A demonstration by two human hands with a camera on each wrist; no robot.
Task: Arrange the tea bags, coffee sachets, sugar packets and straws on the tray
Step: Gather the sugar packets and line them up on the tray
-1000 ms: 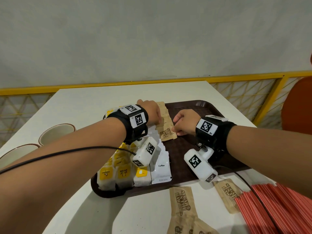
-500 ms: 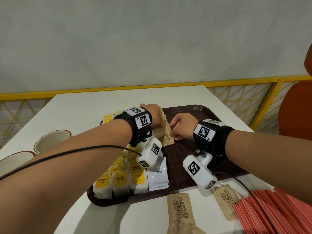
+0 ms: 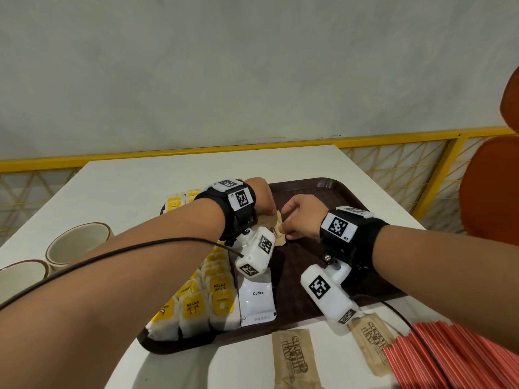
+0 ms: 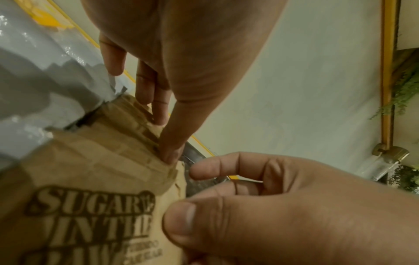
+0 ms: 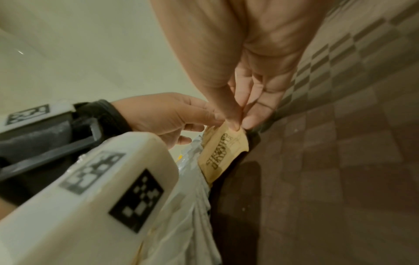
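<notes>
A dark brown tray (image 3: 331,189) holds rows of yellow-labelled tea bags (image 3: 219,290) at its left. Beside them lie white coffee sachets (image 3: 257,299). A row of brown sugar packets (image 4: 108,143) stands on edge in the middle. My left hand (image 3: 271,217) rests on that row with straight fingers (image 4: 147,89), its thumb tip against the right edge. My right hand (image 3: 283,227) pinches the top corner of the front sugar packet (image 5: 222,152) between thumb and fingers (image 5: 254,120). Two more sugar packets (image 3: 295,357) lie on the white table in front of the tray, next to red straws (image 3: 449,357).
Two cream cups (image 3: 78,242) stand on the table at the left. An orange chair (image 3: 491,186) is at the right, with a yellow railing (image 3: 168,154) behind the table. Cables run along both forearms. The right half of the tray is bare.
Both hands stay at the sugar row, and the front packet now sits closer against it. The head camera has tilted up, so the tray appears lower in the frame.
</notes>
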